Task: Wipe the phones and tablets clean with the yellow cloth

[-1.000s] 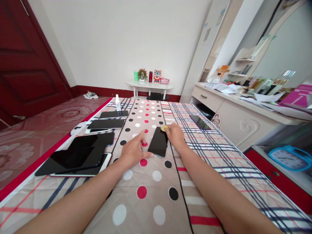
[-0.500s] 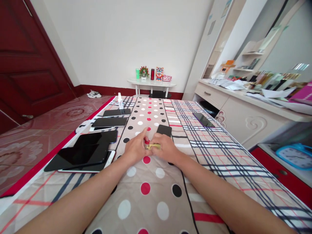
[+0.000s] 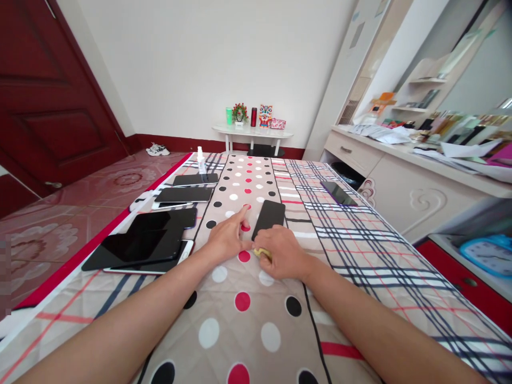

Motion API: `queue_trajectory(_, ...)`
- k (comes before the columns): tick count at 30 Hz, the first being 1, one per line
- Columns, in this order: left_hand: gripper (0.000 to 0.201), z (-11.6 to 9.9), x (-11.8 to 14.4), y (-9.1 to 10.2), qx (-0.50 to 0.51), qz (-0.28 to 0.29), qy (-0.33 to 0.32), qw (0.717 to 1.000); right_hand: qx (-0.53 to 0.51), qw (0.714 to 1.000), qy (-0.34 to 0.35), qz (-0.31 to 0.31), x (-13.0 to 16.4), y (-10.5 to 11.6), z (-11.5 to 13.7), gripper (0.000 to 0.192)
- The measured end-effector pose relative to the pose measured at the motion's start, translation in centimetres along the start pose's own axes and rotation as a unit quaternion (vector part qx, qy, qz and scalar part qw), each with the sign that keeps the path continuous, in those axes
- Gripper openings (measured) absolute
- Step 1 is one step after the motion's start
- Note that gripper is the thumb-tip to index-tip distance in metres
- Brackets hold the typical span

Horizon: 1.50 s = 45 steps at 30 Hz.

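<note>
A black phone (image 3: 270, 216) lies screen up on the dotted strip of the bedcover (image 3: 256, 320). My right hand (image 3: 282, 256) rests at the phone's near end, closed around a small yellow cloth (image 3: 262, 252). My left hand (image 3: 229, 238) lies flat on the cover just left of the phone, index finger stretched forward, thumb near the phone's near corner. The two hands almost touch.
Several dark phones and tablets (image 3: 138, 246) lie in a row along the left edge, with a small spray bottle (image 3: 200, 160) beyond them. One more phone (image 3: 338, 193) lies far right. A dresser (image 3: 400, 181) stands right, a small white table (image 3: 252, 133) against the far wall.
My right hand with the yellow cloth has travelled from the phone's far end down to its near end. My left hand has stayed beside the phone.
</note>
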<state>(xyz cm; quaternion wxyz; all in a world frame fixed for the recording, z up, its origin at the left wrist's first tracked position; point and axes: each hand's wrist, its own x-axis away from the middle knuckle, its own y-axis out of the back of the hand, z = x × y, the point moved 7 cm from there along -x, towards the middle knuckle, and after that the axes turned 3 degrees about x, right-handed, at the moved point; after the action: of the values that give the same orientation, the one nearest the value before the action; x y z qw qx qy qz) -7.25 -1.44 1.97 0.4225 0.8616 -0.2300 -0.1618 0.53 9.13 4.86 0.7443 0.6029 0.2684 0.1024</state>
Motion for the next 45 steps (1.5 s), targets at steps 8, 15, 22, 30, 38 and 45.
queue_trajectory(8, 0.094, -0.7, 0.3, 0.2, -0.017, 0.01, -0.009, 1.0, 0.015, 0.933, -0.325, -0.152, 1.9, 1.4, -11.0, 0.016)
queue_trajectory(15, 0.096, -6.4, 1.3, -1.7, -0.173, -0.057, -0.036, 0.983, -0.045, 0.907, -0.371, -0.197, 2.2, 0.1, -13.5, 0.017)
queue_trajectory(22, 0.075, -6.8, 0.9, -2.0, -0.197, -0.08, -0.038, 0.976, -0.128, 0.931, -0.263, -0.218, 1.4, 0.3, -10.8, 0.012)
queue_trajectory(30, 0.073, -6.2, 2.6, -0.9, -0.095, -0.059, -0.129, 0.985, -0.007, 0.988, -0.075, -0.136, -0.2, 1.0, -5.0, 0.01)
queue_trajectory(38, 0.058, -6.6, 2.9, -0.8, -0.08, -0.051, -0.156, 0.983, -0.107, 0.892, -0.378, -0.225, 3.8, 0.5, -16.8, 0.021)
queue_trajectory(45, 0.03, -5.5, 2.2, 0.2, 0.024, -0.055, -0.151, 0.987, -0.335, 0.824, -0.35, -0.295, 4.1, -1.2, -18.9, 0.028)
